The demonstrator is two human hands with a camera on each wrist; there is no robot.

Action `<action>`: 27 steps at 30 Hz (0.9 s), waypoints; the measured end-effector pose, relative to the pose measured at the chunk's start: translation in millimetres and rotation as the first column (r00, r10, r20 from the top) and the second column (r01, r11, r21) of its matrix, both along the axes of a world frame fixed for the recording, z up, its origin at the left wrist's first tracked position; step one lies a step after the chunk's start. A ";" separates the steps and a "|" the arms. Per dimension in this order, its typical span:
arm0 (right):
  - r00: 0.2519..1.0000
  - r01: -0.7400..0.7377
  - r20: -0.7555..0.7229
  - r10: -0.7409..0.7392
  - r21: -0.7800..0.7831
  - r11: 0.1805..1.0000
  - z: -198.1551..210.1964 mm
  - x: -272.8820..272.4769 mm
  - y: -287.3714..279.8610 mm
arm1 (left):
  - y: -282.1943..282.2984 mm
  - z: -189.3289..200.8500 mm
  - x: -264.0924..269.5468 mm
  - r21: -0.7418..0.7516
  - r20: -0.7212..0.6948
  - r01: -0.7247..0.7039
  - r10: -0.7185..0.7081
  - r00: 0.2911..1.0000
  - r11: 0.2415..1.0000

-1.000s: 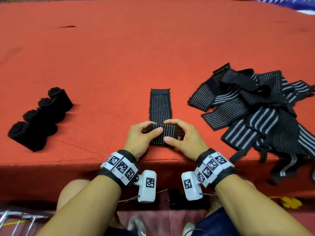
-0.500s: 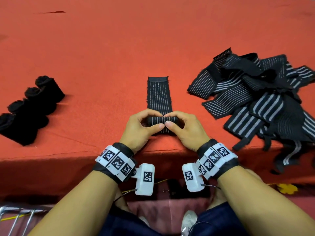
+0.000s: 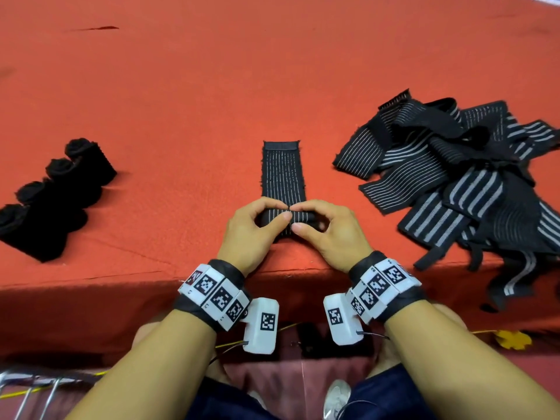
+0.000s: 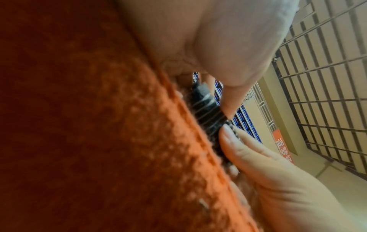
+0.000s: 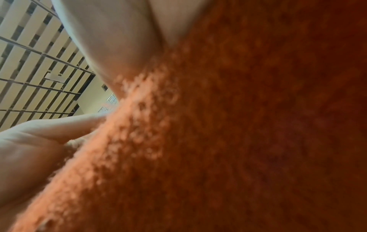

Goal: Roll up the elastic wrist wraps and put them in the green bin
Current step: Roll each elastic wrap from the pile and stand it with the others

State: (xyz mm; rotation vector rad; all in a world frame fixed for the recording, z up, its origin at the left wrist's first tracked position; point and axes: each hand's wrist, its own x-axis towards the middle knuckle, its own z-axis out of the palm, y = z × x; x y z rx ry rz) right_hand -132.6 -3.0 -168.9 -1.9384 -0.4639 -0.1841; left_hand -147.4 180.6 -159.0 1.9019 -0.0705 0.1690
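Observation:
A black elastic wrist wrap [image 3: 283,174] with thin pale stripes lies flat on the orange cloth, running away from me. Its near end is wound into a small roll [image 3: 289,218]. My left hand [image 3: 257,228] pinches the roll's left part between thumb and curled fingers. My right hand [image 3: 325,228] pinches the right part the same way. The left wrist view shows the striped roll [image 4: 208,113] between a thumb and fingertips against the cloth. The right wrist view shows only cloth and part of my right hand [image 5: 37,146]. No green bin is in view.
Several rolled black wraps [image 3: 51,192] lie in a row at the left. A loose heap of unrolled striped wraps [image 3: 472,183] covers the right side, some hanging over the table's front edge [image 3: 121,277]. The orange cloth [image 3: 242,71] stretches far ahead.
The roll has grown and moved away from me along the wrap, so the flat part is shorter. Both hands have followed it forward.

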 end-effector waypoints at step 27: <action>0.991 0.059 -0.118 -0.066 -0.061 0.996 4.8 2.2 0.8 | 2.0 -5.2 -0.7 0.187 0.011 -0.024 0.023 1.000 0.982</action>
